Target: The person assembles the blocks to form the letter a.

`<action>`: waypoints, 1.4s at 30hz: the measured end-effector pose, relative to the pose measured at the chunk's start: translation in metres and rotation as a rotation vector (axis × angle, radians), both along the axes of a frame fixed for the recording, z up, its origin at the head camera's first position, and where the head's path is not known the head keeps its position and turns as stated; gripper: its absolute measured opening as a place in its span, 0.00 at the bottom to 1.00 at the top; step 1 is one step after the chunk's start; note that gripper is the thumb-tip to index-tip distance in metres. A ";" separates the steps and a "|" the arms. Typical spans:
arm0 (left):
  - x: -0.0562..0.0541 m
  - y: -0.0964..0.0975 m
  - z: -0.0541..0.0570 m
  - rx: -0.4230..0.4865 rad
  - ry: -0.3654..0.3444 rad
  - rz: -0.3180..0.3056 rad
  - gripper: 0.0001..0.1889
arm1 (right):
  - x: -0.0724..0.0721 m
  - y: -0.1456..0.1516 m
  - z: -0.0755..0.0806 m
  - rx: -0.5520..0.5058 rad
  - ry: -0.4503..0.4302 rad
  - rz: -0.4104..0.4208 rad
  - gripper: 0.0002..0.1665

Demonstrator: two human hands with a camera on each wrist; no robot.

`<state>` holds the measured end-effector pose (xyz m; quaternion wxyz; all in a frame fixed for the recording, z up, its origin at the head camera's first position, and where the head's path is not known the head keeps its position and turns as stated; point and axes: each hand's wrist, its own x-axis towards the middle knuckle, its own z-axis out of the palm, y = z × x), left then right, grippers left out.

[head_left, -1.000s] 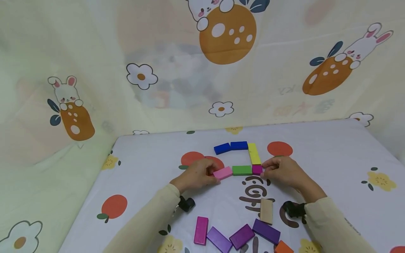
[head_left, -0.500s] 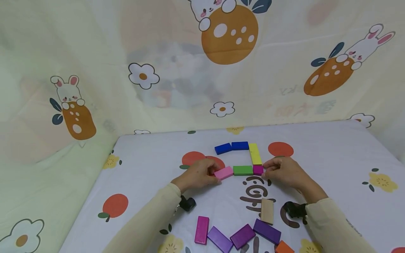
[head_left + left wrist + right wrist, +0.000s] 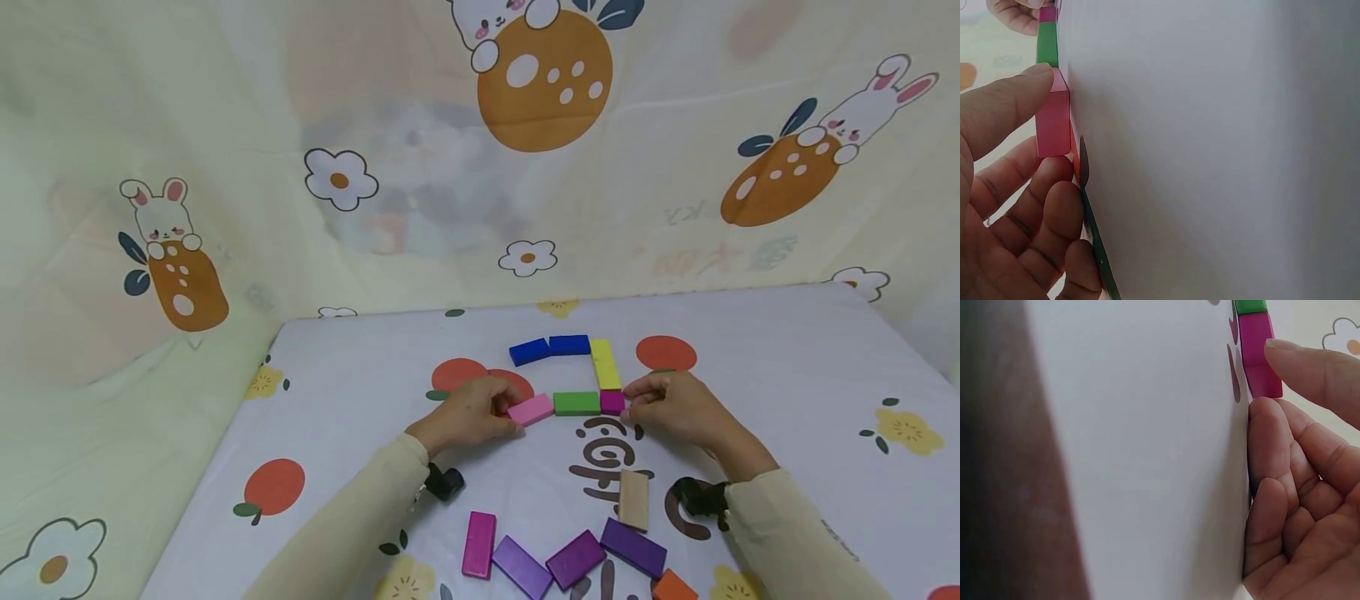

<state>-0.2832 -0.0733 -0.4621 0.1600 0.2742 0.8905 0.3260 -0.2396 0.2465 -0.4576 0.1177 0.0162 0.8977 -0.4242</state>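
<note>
In the head view, my left hand (image 3: 467,414) pinches a pink block (image 3: 531,410) at its left end. The left wrist view shows the thumb on one side of that pink block (image 3: 1054,125), with the other fingers curled beneath. My right hand (image 3: 678,407) holds the outer end of a short magenta block (image 3: 612,403) between thumb and fingers; the magenta block (image 3: 1259,347) also shows in the right wrist view. Between these two lies a green block (image 3: 576,404). A yellow block (image 3: 604,364) runs back from the magenta one to two blue blocks (image 3: 569,345).
Nearer on the patterned cloth (image 3: 360,533) lie a beige block (image 3: 633,500), a dark purple block (image 3: 633,546), a purple-magenta block (image 3: 576,559), a light purple block (image 3: 522,567), a pink-magenta block (image 3: 478,544) and an orange block (image 3: 675,587). A printed curtain (image 3: 420,275) hangs behind.
</note>
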 end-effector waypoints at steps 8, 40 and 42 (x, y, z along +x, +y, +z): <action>0.002 -0.004 -0.001 0.019 -0.020 0.002 0.16 | 0.001 -0.001 -0.002 0.002 -0.002 0.002 0.23; 0.113 -0.074 0.006 -0.194 0.169 -0.218 0.32 | 0.105 -0.055 0.007 0.192 0.210 0.427 0.30; 0.110 -0.073 0.007 -0.205 0.178 -0.192 0.32 | 0.106 -0.057 0.007 0.210 0.218 0.466 0.30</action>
